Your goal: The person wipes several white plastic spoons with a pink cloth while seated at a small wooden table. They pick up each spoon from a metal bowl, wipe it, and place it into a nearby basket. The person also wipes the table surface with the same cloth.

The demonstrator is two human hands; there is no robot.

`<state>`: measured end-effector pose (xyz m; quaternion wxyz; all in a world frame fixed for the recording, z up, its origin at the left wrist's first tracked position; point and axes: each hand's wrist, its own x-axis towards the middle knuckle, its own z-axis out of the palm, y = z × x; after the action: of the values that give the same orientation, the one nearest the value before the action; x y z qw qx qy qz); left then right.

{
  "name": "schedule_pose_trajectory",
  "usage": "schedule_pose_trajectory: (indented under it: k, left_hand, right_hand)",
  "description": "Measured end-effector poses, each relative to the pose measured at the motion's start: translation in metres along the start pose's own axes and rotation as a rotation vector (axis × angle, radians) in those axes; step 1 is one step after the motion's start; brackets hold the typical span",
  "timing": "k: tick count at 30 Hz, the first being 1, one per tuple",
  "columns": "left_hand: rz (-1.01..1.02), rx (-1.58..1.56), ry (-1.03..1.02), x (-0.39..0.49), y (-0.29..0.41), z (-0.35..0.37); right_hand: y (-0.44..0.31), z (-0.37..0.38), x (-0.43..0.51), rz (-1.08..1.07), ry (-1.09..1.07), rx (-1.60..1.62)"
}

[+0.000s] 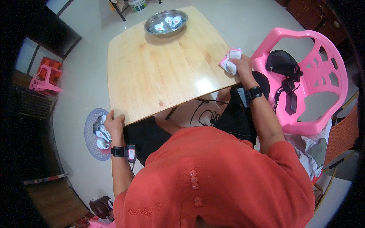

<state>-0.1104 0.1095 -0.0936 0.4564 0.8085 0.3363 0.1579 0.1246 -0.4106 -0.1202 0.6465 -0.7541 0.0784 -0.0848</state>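
My left hand (114, 125) grips the near left corner of the light wooden table (159, 77), thumb on top. My right hand (242, 67) holds a folded white cloth with pink edging (232, 61) at the table's right edge. At the far side of the tabletop stands a stainless steel basin (165, 34) with several white spoons (160, 27) in it. Beside my left hand, lower than the tabletop, is a greyish-purple perforated plastic basket (90, 142) holding white spoons (101, 135) and other pieces that I cannot make out, partly hidden by the hand.
To the right stands a pink plastic armchair (309, 125) with a black mesh bag (282, 62) and a black adapter with cables (291, 102) on its seat. A black cable (196, 109) runs under the table. A smaller pink chair (45, 81) stands far left.
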Motion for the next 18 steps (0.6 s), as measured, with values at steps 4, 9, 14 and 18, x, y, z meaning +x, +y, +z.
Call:
schedule_pose_trajectory:
  k: [4, 9, 14, 18]
  left_hand:
    - [0.074, -0.094, 0.083, -0.003, 0.001, 0.004]
    - [0.053, -0.108, 0.010, -0.011, 0.006, 0.001]
    - [-0.009, -0.188, 0.020, -0.036, 0.033, 0.001]
    - [-0.016, -0.219, 0.033, -0.053, 0.047, 0.004]
  right_hand:
    - [0.007, -0.009, -0.005, 0.026, 0.004, 0.076]
    - [0.004, -0.026, -0.020, 0.040, -0.012, 0.043]
    - [-0.003, -0.036, -0.038, 0.019, 0.005, 0.037]
    - [-0.008, -0.046, -0.051, -0.008, 0.033, -0.034]
